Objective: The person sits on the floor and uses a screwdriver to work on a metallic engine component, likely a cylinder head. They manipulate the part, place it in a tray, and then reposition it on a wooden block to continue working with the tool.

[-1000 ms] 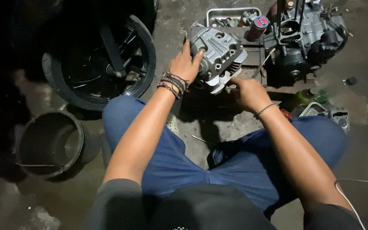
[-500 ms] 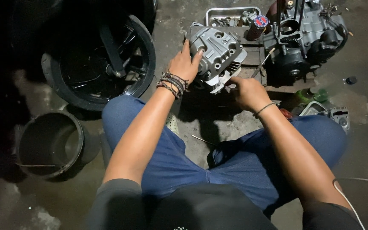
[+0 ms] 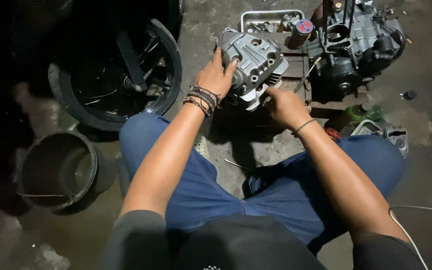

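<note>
A grey finned engine cylinder head (image 3: 256,62) rests on a wooden pallet in front of me. My left hand (image 3: 216,77), with beaded bracelets on the wrist, grips its left side. My right hand (image 3: 282,106) is closed at the part's lower right edge; whether it holds a small tool there I cannot make out. My knees in blue trousers frame the spot.
A motorcycle engine block (image 3: 356,50) stands right of the head, with a spray can (image 3: 300,32) and a metal tray (image 3: 268,19) behind. A black wheel with tyre (image 3: 116,75) lies at left, a dark bucket (image 3: 58,170) below it. A green bottle (image 3: 353,116) sits by my right knee.
My right hand has stayed at the lower right edge with only slight movement. The left hand keeps its hold on the cylinder head.
</note>
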